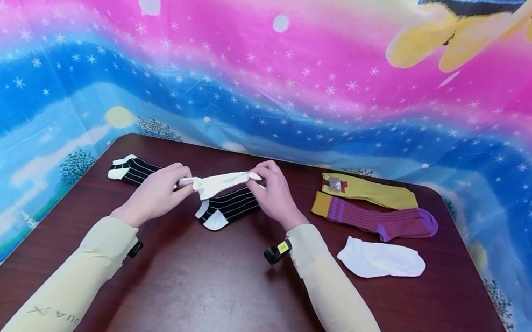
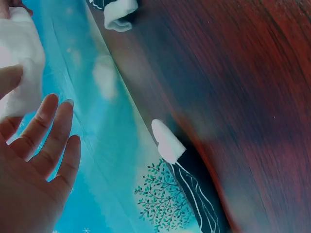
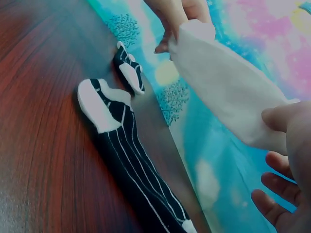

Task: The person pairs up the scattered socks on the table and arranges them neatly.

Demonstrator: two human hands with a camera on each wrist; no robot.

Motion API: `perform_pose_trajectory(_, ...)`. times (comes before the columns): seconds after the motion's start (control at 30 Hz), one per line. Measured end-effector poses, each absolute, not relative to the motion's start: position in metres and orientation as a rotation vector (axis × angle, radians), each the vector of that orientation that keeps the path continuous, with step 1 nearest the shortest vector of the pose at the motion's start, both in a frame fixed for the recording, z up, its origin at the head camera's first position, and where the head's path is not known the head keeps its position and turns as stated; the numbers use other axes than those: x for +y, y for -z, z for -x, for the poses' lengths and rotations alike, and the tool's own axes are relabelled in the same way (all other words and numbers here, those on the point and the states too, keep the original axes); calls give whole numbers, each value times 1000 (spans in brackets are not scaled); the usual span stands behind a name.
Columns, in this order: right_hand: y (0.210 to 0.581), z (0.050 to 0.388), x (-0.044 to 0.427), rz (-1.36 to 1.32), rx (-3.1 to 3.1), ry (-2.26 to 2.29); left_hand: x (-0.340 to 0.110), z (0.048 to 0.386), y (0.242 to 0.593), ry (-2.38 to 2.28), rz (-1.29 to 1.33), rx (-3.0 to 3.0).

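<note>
A white sock (image 1: 221,184) is stretched above the table between both hands. My left hand (image 1: 160,190) pinches its left end between thumb and index finger; in the left wrist view the other fingers (image 2: 57,141) are spread apart. At the opposite end, my right hand (image 1: 278,194) grips the sock, its thumb (image 3: 277,119) pressed on the fabric. Directly below lies a black sock with white stripes and white heel (image 1: 231,209), partly covered by the right hand. A matching striped sock (image 1: 133,169) lies behind the left hand, which hides one end of it.
On the table's right side lie a mustard sock with an animal face (image 1: 372,191), a purple ribbed sock with an ochre cuff (image 1: 363,217) and another white sock (image 1: 382,260). The dark wooden table (image 1: 193,299) meets a printed cloth backdrop (image 1: 254,89) at its far edge.
</note>
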State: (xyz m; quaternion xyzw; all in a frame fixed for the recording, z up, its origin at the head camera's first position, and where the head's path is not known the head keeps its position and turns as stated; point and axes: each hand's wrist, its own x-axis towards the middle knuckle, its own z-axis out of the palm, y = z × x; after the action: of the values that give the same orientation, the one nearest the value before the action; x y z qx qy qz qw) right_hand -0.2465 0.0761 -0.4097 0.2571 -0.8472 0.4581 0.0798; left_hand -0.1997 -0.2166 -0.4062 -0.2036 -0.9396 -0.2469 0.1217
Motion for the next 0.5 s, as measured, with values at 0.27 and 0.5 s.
perform_pose_trajectory(0.27,413,247,90,-611,-2589,-1423,-213,201,405,786,558,-2697)
perform_pose_trajectory(0.5,418,248,101,-515,-2605,-1484,-208,202,405,905,491,-2655)
